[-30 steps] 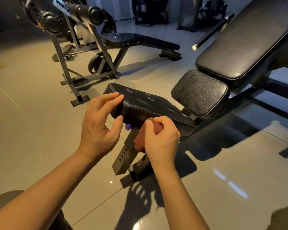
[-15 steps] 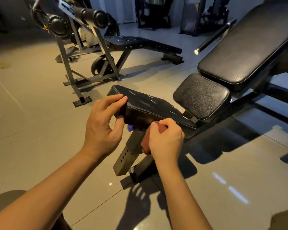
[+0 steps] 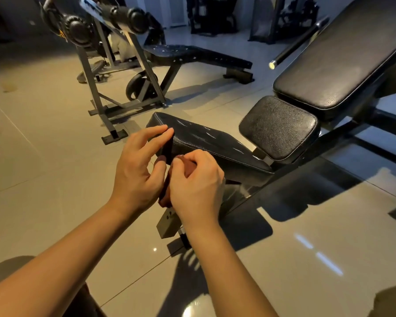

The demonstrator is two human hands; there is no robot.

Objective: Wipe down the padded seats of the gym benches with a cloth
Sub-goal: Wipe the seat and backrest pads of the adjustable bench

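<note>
A black padded seat (image 3: 206,139) of a gym bench lies in front of me, with a smaller pad (image 3: 278,126) and a tilted backrest (image 3: 343,58) to its right. My right hand (image 3: 196,187) grips a reddish-brown cloth (image 3: 166,191) bunched against the seat's near side edge. Most of the cloth is hidden behind that hand. My left hand (image 3: 137,165) is beside it, fingers extended onto the seat's near corner and thumb close to the cloth.
The bench's metal post (image 3: 167,221) and base stand on the glossy tiled floor (image 3: 306,236) below my hands. A second bench with a grey frame (image 3: 146,88) and black roller pads sits behind to the left. A dark bar (image 3: 300,42) juts out at upper right.
Both hands have moved closer together and slightly up along the seat's near edge. The right hand with the cloth has shifted left, now touching the left hand's thumb.
</note>
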